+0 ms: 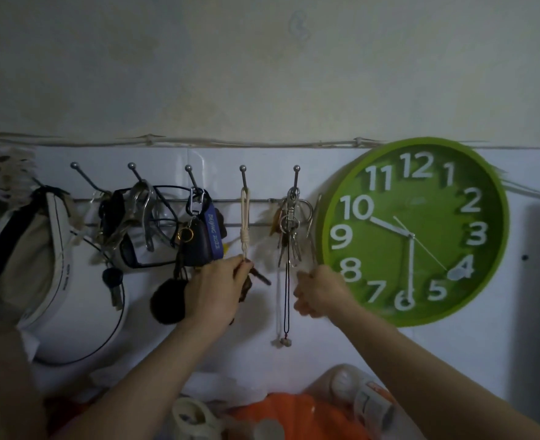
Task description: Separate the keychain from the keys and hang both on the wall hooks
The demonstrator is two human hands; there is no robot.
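A cream cord keychain [245, 222] hangs from the fourth wall hook [243, 177] of a metal rack. My left hand [217, 289] pinches the cord's lower end and holds a dark brown charm [256, 276] attached there. A bunch of keys [289, 231] on metal rings hangs from the fifth hook [297, 179], with a thin dark cord [288, 300] dangling below it. My right hand [317, 293] is below and right of the keys, fingers curled and blurred; I cannot tell whether it holds anything.
A green wall clock [413, 231] hangs right of the rack. Other hooks at left carry a blue lanyard [214, 233], glasses [154, 223], more keys, a black pompom [167, 301] and a bag [24, 255]. An orange item [294, 414] and bottles lie below.
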